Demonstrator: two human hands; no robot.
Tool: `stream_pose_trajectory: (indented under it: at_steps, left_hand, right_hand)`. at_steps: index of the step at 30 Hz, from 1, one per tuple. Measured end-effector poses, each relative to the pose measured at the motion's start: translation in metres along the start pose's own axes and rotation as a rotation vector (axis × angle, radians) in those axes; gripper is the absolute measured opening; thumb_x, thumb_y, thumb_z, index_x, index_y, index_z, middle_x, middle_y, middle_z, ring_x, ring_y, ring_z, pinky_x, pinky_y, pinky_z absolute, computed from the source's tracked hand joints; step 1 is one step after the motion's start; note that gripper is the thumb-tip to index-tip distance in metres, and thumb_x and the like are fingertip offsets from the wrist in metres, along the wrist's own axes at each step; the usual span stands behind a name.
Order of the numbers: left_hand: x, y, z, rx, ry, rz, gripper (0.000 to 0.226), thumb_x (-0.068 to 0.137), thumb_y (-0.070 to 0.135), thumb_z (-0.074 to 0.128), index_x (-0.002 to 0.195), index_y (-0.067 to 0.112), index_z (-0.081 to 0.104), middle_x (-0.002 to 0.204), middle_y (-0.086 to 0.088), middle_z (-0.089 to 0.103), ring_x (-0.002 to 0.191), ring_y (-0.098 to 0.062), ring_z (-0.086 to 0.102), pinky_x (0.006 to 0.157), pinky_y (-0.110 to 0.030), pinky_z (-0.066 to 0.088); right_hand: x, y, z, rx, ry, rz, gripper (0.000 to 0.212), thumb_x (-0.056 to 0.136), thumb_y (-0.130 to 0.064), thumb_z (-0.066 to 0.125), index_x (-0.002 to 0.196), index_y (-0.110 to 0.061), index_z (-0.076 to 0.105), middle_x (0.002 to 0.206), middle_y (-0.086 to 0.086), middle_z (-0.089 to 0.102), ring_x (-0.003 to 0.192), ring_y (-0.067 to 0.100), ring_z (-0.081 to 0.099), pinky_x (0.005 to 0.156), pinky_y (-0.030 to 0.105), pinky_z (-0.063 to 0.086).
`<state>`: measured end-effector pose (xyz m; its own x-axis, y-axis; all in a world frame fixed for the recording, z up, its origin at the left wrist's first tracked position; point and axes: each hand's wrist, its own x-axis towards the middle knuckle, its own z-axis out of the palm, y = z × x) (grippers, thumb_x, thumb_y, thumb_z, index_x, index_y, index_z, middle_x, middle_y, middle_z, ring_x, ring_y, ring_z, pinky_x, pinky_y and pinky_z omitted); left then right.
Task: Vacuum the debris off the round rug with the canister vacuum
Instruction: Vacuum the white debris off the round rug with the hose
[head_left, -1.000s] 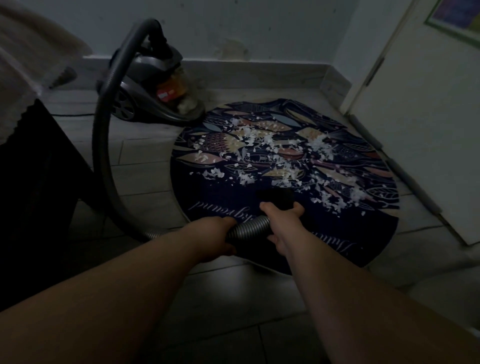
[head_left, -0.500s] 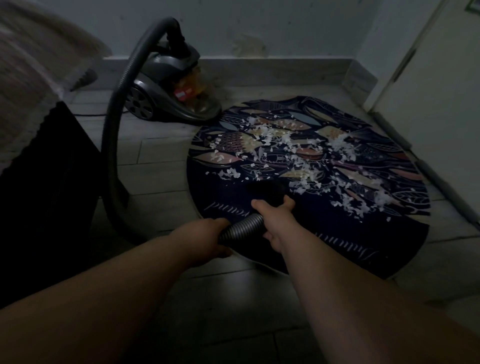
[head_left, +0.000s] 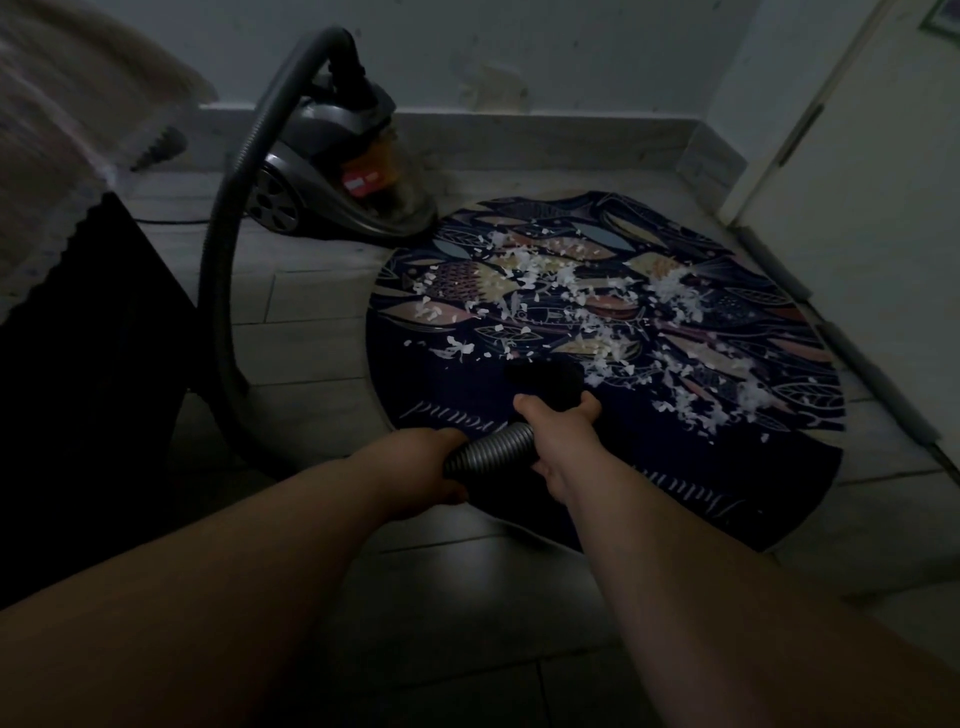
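A round dark rug (head_left: 649, 467) with a leaf pattern lies on the tiled floor, strewn with several white scraps of debris (head_left: 587, 312) across its middle and right. The grey canister vacuum (head_left: 332, 176) stands behind the rug's far left edge. Its ribbed hose (head_left: 218, 270) arcs left and down to my hands. My left hand (head_left: 415, 473) grips the hose. My right hand (head_left: 556, 431) grips the hose end just behind the black nozzle (head_left: 545, 379), which rests on the rug's near part at the edge of the debris.
A dark piece of furniture (head_left: 88, 374) under a pale cloth (head_left: 62, 156) stands at the left, close to the hose. A white door (head_left: 872, 208) and its sill run along the rug's right side. A wall skirting (head_left: 545, 140) lies behind.
The view has shifted, so rug and vacuum sit further right in frame. Both hands keep their grip on the hose, and the nozzle stays at the near edge of the debris.
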<state>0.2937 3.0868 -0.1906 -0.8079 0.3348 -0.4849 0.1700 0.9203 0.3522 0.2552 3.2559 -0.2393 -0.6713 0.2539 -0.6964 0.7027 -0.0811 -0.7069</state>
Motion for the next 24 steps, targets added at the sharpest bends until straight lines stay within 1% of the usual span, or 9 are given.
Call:
stream_pose_trajectory:
  at_steps: [4,8,10,12,15,18,22,24]
  left_hand:
    - [0.013,0.015,0.003,-0.038,0.01,0.033,0.051,0.084,0.034,0.066,0.131,0.023,0.047,0.129,-0.001,0.055,0.115,-0.019,0.053,0.091,-0.023,0.04]
    - [0.019,0.02,0.006,-0.059,0.022,0.04,0.05,0.084,0.033,0.067,0.129,0.024,0.048,0.127,0.0,0.056,0.114,-0.018,0.053,0.088,-0.022,0.039]
    - [0.019,0.016,0.007,-0.049,0.028,0.03,0.051,0.084,0.034,0.066,0.13,0.024,0.048,0.128,0.0,0.055,0.114,-0.018,0.053,0.086,-0.021,0.038]
    - [0.017,0.01,0.005,-0.041,0.027,0.009,0.053,0.084,0.036,0.066,0.132,0.023,0.046,0.129,-0.001,0.054,0.115,-0.019,0.053,0.089,-0.022,0.039]
    - [0.011,-0.002,0.001,-0.035,0.021,-0.039,0.055,0.085,0.036,0.065,0.133,0.022,0.044,0.13,-0.002,0.053,0.116,-0.02,0.052,0.093,-0.026,0.041]
    - [0.005,-0.012,-0.003,-0.04,0.007,-0.064,0.053,0.084,0.037,0.066,0.131,0.023,0.046,0.127,-0.003,0.056,0.113,-0.02,0.054,0.091,-0.026,0.042]
    - [-0.003,-0.019,-0.006,-0.046,0.013,-0.081,0.053,0.083,0.038,0.066,0.131,0.024,0.046,0.126,-0.001,0.057,0.113,-0.019,0.055,0.09,-0.025,0.042]
    - [-0.008,-0.024,-0.006,-0.05,0.01,-0.09,0.054,0.083,0.039,0.066,0.131,0.025,0.046,0.125,-0.001,0.057,0.112,-0.02,0.056,0.09,-0.026,0.042]
  right_hand:
    - [0.002,-0.004,-0.019,0.023,0.057,0.004,0.096,0.084,-0.036,0.071,0.149,-0.044,0.001,0.118,0.011,0.051,0.1,0.032,0.058,0.093,0.051,0.052]
    - [0.007,-0.007,-0.023,0.042,0.064,-0.01,0.096,0.082,-0.035,0.072,0.148,-0.045,0.002,0.124,0.012,0.053,0.097,0.032,0.06,0.088,0.049,0.054]
    - [0.009,-0.007,-0.017,0.035,0.047,-0.011,0.098,0.081,-0.036,0.073,0.148,-0.046,0.002,0.128,0.012,0.051,0.098,0.033,0.06,0.089,0.049,0.054]
    - [0.01,-0.008,-0.008,0.014,0.024,-0.021,0.099,0.08,-0.037,0.073,0.148,-0.047,0.003,0.132,0.012,0.048,0.102,0.035,0.059,0.092,0.051,0.052]
    - [0.011,-0.009,0.006,-0.044,-0.008,-0.047,0.096,0.081,-0.037,0.072,0.149,-0.044,0.004,0.134,0.011,0.046,0.106,0.034,0.057,0.095,0.051,0.05]
    - [0.009,-0.011,0.018,-0.089,-0.038,-0.056,0.096,0.081,-0.038,0.071,0.15,-0.042,0.004,0.135,0.01,0.047,0.107,0.034,0.056,0.095,0.051,0.05]
    - [0.005,-0.012,0.03,-0.108,-0.068,-0.061,0.097,0.077,-0.038,0.072,0.148,-0.045,0.005,0.129,0.011,0.05,0.103,0.034,0.058,0.093,0.051,0.052]
    - [0.002,-0.011,0.036,-0.114,-0.095,-0.062,0.097,0.078,-0.036,0.072,0.149,-0.044,0.005,0.126,0.01,0.051,0.102,0.032,0.059,0.092,0.05,0.053]
